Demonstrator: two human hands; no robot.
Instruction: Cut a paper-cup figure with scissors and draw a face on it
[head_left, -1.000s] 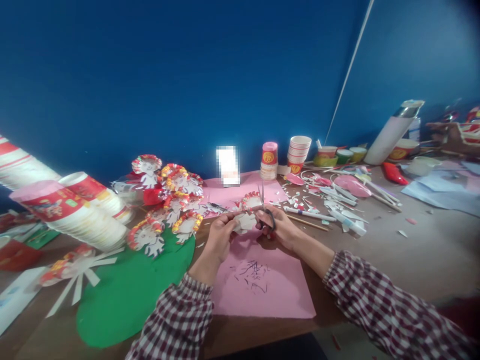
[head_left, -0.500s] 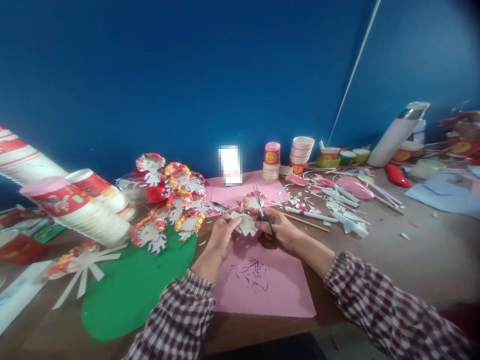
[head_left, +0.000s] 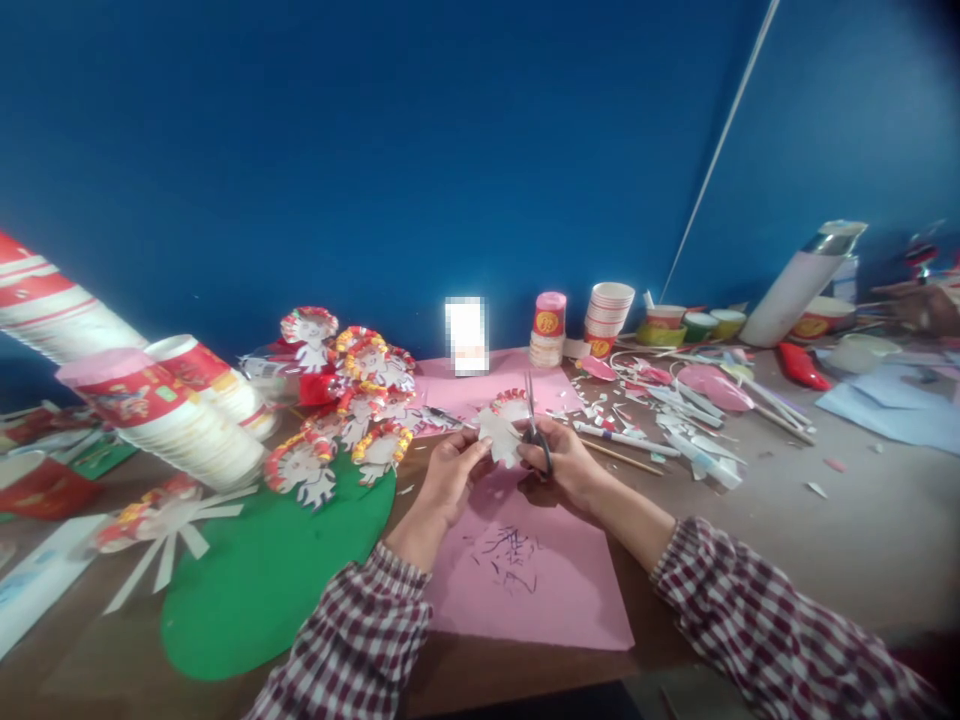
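Note:
Between my hands is a whitish paper cutout (head_left: 498,436) with a jagged outline, held above the pink sheet. My left hand (head_left: 451,480) pinches its left edge between thumb and fingers. In my right hand (head_left: 566,462) is a pair of scissors (head_left: 538,448) with dark handles, blades pointing up and away, beside the cutout's right edge. The blades look nearly closed. Below lies the pink sheet (head_left: 555,590) with dark drawn marks. Behind the cutout, a red-edged paper piece shows in part.
Paper figures with red and yellow rims (head_left: 367,370) cluster left, by a green paper oval (head_left: 247,590). Stacked paper cups (head_left: 172,430) lean at far left. Paper scraps (head_left: 679,400), a wooden stick (head_left: 622,458) and a white bottle (head_left: 795,285) lie or stand right. Another person's hand (head_left: 911,310) shows far right.
The cutout has been turned and raised a little, showing more of its outline. The scissors now point more upright. The whole view has shifted slightly.

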